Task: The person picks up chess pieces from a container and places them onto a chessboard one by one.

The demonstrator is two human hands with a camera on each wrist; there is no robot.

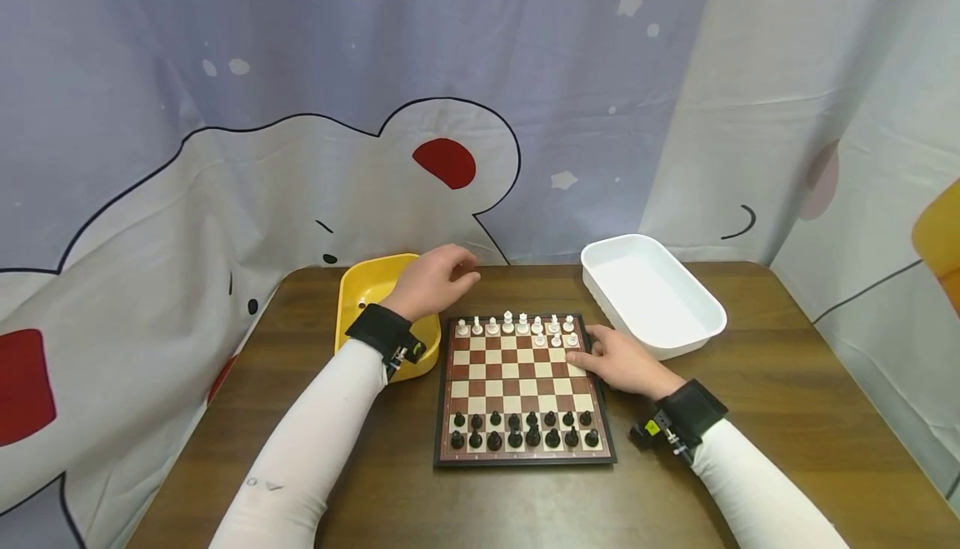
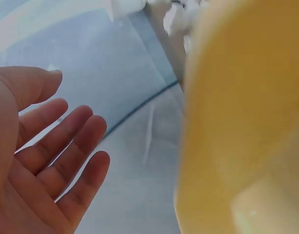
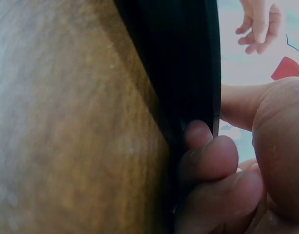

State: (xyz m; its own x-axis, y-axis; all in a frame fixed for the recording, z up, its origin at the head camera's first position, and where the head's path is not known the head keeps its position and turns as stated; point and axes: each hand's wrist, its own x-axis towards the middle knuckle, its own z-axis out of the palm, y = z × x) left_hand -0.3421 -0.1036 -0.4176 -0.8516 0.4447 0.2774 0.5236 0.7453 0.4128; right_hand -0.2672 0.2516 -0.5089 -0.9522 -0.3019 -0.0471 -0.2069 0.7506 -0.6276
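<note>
Along the right edge of the chessboard (image 1: pixel 501 372), we are gripping with our right hand (image 1: pixel 624 361); in the head view the thumb is resting over the playing surface, while the right wrist view is showing fingers (image 3: pixel 212 158) curling against the dark side wall. Near the yellow tray (image 1: pixel 367 278), we are holding our left hand (image 1: pixel 431 284) raised; the head view is giving mostly its back, whereas the left wrist view is revealing a bare palm and loosely spread fingers. Only from the head are we seeing the whole layout: the chessboard is lying on the table (image 1: pixel 525 507) between the yellow tray and the white tray (image 1: pixel 645 291), black pieces (image 1: pixel 515 438) are filling the two near rows, and white pieces (image 1: pixel 507 323) are occupying the far row plus three squares before it.
</note>
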